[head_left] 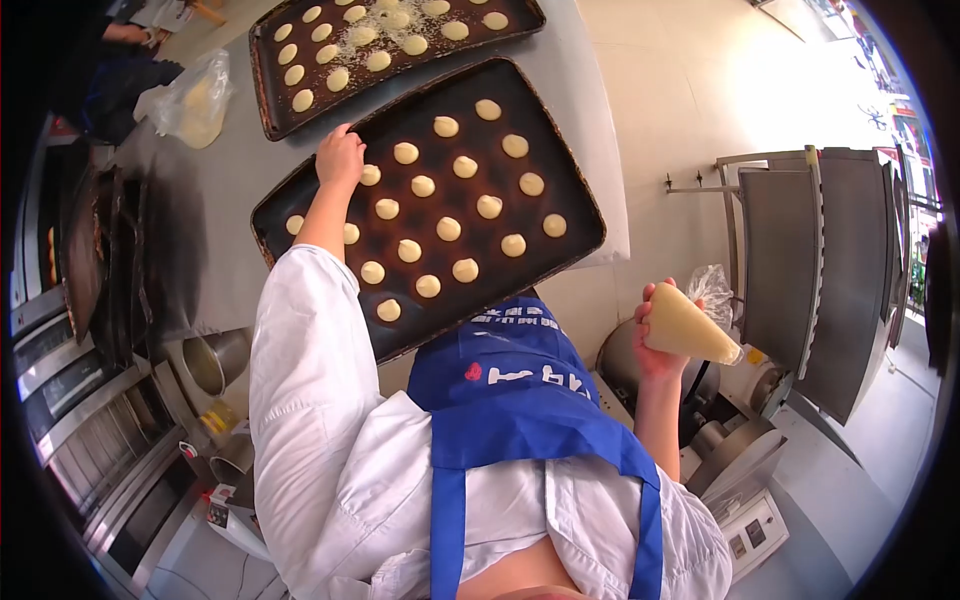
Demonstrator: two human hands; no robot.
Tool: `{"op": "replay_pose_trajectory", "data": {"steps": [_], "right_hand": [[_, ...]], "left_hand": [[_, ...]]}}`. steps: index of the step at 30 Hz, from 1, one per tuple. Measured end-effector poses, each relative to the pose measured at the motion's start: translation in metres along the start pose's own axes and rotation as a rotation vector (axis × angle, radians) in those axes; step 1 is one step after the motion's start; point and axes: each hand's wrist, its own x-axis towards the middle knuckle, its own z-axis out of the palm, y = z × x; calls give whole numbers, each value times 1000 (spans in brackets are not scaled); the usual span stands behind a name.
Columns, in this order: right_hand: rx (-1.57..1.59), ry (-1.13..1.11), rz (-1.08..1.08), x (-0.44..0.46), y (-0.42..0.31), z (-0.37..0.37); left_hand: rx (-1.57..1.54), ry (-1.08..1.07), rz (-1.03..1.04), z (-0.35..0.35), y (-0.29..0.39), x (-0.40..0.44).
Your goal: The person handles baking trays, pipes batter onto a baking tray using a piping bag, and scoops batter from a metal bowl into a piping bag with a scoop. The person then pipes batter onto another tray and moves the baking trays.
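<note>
My left hand [341, 157] grips the far rim of a dark baking tray [330, 215], fingers curled over the edge. The tray sits at an angle, partly over the table edge near my apron. Rows of pale round batter mounds [449, 229] dot its surface. Off to the right, away from the tray, my right hand [660, 335] is closed around a piping bag [690, 328] full of pale yellow batter. The bag's narrow end points right and down; its twisted clear plastic top sticks up behind.
Beyond lies a second baking tray [285, 120] with batter mounds and scattered pale crumbs. A clear plastic bag [200, 105] rests on the table [215, 215] at left, near another person [120, 75]. Metal racks [790, 270] stand right; a metal bowl [207, 362] is lower left.
</note>
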Motion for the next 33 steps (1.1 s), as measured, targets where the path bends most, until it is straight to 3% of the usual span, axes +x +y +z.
{"op": "replay_pose_trajectory", "data": {"steps": [6,10,12,14,18,20,21,25,27,28,29,30,31,33], "right_hand": [[-24,-64,1,5,5,4],[-45,-58,-1,7,7,9],[-50,-34,-3,10,9,11],[-71,-16,19,18,10,13],[-164,54,124,59,0,14],[-224,81,197,90,2,19],[-186,-7,311,105,1,28],[-325,-83,487,168,21,65],[-409,-165,521,196,38,76],[-419,-251,564,208,53,78],[-358,-252,637,209,67,89],[-360,-191,630,208,83,93],[-344,-176,644,202,102,96],[-376,-205,666,198,135,79]], "left_hand": [[-51,-28,-63,-4,1,2],[-123,108,-20,-7,4,-2],[-109,353,33,-9,5,-11],[-191,446,96,-21,14,-33],[-67,305,244,-63,41,-117],[-41,237,120,-91,46,-174],[-11,276,16,-93,38,-212],[-117,335,-702,-85,-26,-394],[-5,457,-886,-74,-70,-491],[-261,562,-1137,-72,-84,-535],[-461,507,-1391,-95,-82,-565],[-1332,817,-1446,-124,-76,-579],[-1159,1134,-1694,-134,-45,-595],[-1629,1494,-1440,-102,-59,-686]]}}
